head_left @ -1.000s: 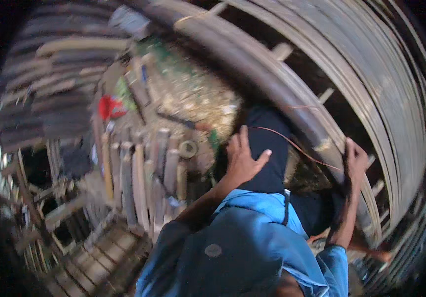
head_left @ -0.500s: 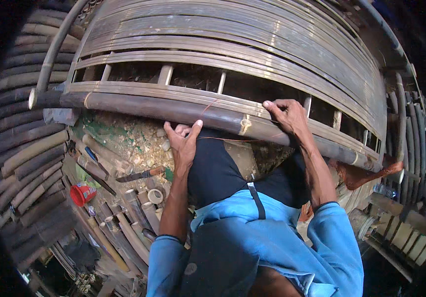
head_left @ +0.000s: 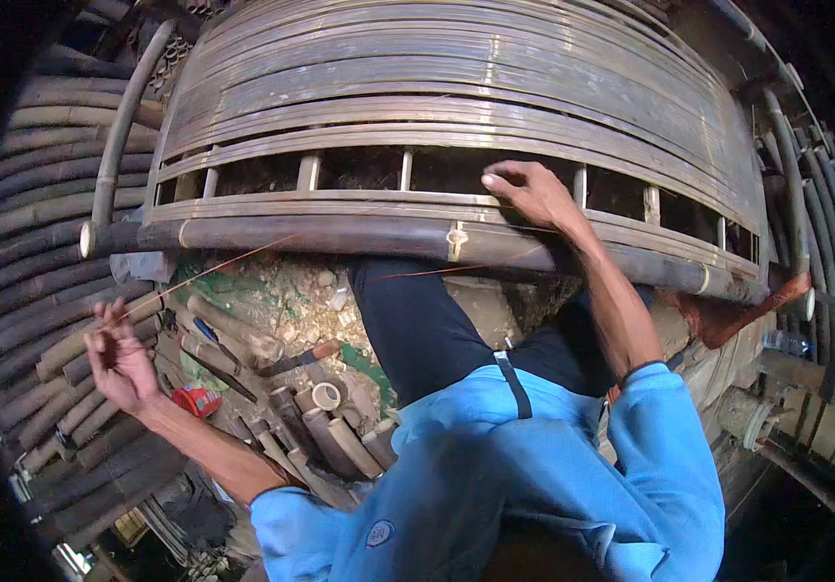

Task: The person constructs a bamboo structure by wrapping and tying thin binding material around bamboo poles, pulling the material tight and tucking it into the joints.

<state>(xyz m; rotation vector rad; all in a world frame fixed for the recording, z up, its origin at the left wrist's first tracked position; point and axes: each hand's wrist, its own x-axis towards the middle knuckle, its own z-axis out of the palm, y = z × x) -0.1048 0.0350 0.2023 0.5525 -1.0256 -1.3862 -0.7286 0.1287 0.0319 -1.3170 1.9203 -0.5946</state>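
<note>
A thin orange cord (head_left: 233, 260) runs taut from the bamboo frame out to the far left, where my left hand (head_left: 122, 357) grips it between its fingers. Over the narrow front slats (head_left: 417, 200), my right hand (head_left: 539, 197) has its thumb and fingers pressed together. Whether anything is pinched there I cannot make out. Below those slats lies a thick dark bamboo pole (head_left: 359, 236) with a pale binding (head_left: 457, 241) around it. Another stretch of orange cord shows just under the pole, above my lap.
Wide slatting (head_left: 340, 82) fills the far side, with a gap crossed by short bars before it. On the left ground are a knife (head_left: 291, 361), a red cup (head_left: 196, 400) and several cut bamboo pieces (head_left: 325, 395). Bamboo poles (head_left: 59, 199) are stacked at left.
My left hand has swung from the pole out to the far left, drawing the orange cord taut. My right hand has lifted slightly off the slats and moved a little left.
</note>
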